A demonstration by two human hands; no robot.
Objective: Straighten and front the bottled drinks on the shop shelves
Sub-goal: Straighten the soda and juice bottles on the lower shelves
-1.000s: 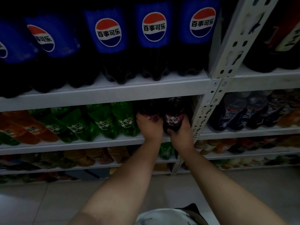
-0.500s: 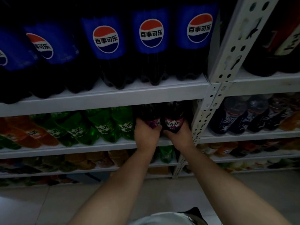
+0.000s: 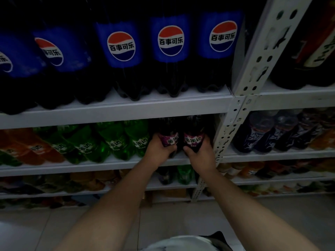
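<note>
Head view: two dark bottles with purple labels and white characters stand upright, side by side, at right end of second shelf, just beside white post. Left hand grips left bottle; right hand grips right bottle, fingers curled round each. Green bottles at their left. Shelf above carries five blue-label cola bottles.

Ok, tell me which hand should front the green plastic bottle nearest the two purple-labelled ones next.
Left. The left hand grips the purple-labelled dark bottle right beside that green plastic bottle; the right hand holds the farther purple-labelled bottle.
</note>
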